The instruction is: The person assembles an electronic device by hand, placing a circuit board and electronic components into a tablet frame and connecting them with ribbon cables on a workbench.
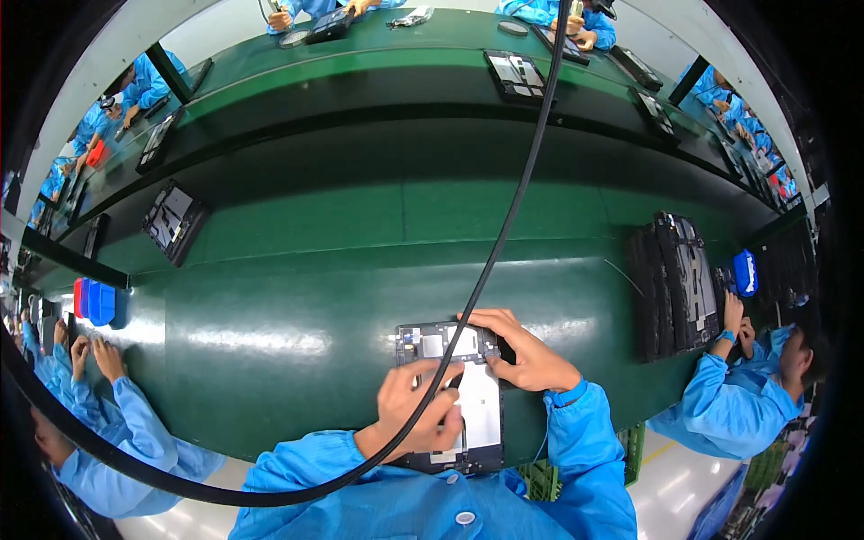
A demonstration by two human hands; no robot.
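A flat, black-framed device (pixel 486 414) lies on the green worktop (pixel 261 297), right in front of the person. Its exposed face shows a large white panel, a smaller silvery-white section toward the far end, and dark strips between them. A tiny dark mark sits on the panel, too small to read. The right hand (pixel 526 353) is spread around the far right corner, touching it. The left hand (pixel 418 402) curls above the face; whether its fingertips pinch anything I cannot tell.
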